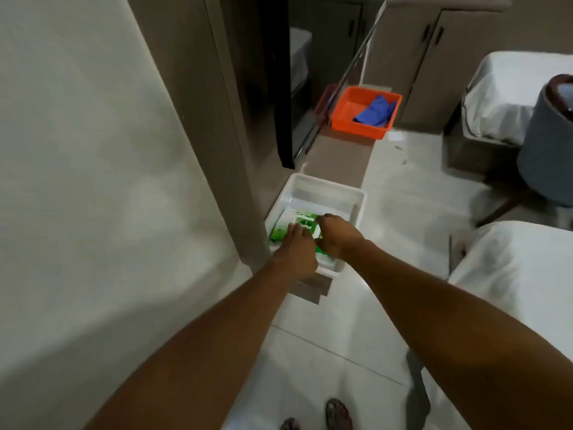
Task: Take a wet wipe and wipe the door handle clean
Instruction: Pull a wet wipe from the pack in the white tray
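A green and white wet wipe pack (302, 223) lies in a white plastic bin (322, 193) on a low ledge. Both my hands reach down into the bin. My left hand (296, 249) rests flat on the near left part of the pack, fingers spread. My right hand (335, 232) is curled over the pack's right side, fingertips pinched at its top; whether it grips a wipe or the flap is hidden. No door handle is visible; a dark door edge (283, 88) stands beyond the bin.
An orange bin (347, 119) holding blue cloth (376, 111) sits farther along the ledge. A white wall fills the left. Two white beds (514, 274) and a grey chair (548, 144) stand on the right. My feet show on the tiled floor below.
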